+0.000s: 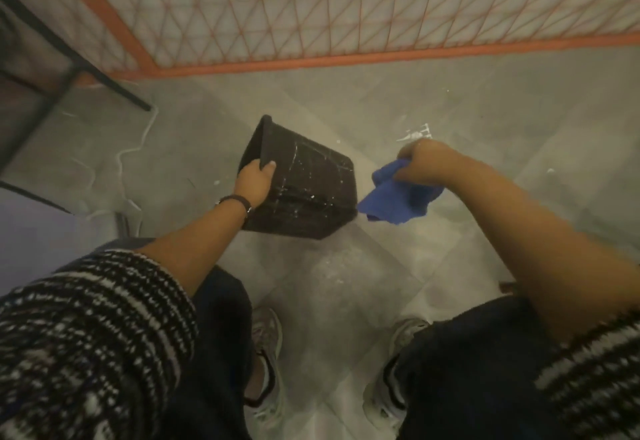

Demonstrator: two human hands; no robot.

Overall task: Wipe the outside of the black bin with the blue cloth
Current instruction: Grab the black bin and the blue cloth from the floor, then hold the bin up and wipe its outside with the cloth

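Grey paint-flecked floor (450, 93) is lying below. Your left hand (254, 181) is gripping the rim of the tilted black bin (311, 190); at its three o'clock, your right hand (420, 162) is clutching the blue cloth (394, 204) just beside it.

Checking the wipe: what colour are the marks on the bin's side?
White streaks and specks on the black bin, head view.
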